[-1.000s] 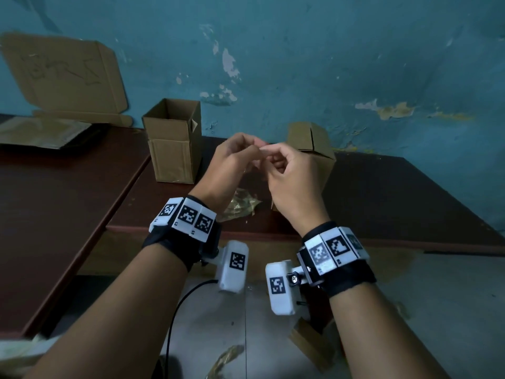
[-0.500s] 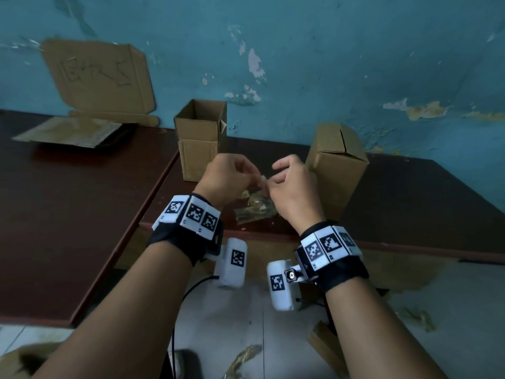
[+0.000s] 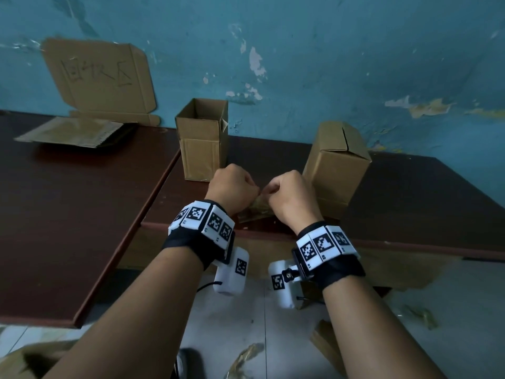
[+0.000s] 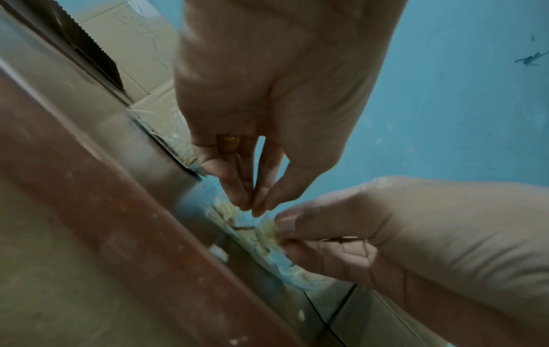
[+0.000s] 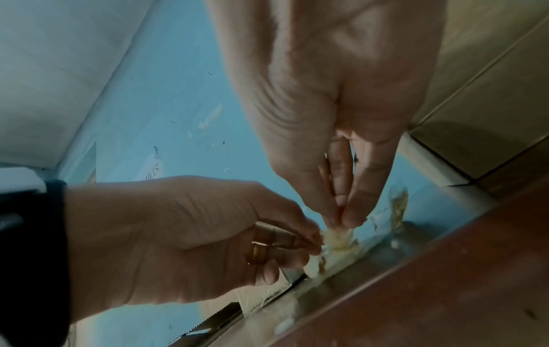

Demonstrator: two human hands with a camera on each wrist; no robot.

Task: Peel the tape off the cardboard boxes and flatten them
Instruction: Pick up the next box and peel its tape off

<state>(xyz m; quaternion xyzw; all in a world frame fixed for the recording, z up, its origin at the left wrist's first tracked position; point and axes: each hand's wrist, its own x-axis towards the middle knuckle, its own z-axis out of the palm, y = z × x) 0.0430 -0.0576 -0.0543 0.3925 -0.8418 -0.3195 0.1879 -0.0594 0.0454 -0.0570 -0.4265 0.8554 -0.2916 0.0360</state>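
A crumpled wad of clear tape with cardboard fibres stuck to it hangs just above the near edge of the right table. My left hand pinches it from one side. Pressed close against that hand, my right hand pinches the other side. An open-topped cardboard box stands behind the hands. To the right stands a second box, its top flaps folded shut.
A flattened box lies on the left table, and a cardboard sheet with writing leans on the blue wall. Tape scraps and a cardboard piece lie on the floor between the tables.
Both hands have come down from in front of the boxes to just above the table's near edge, still together on the tape. Their fingers have curled tighter round it.
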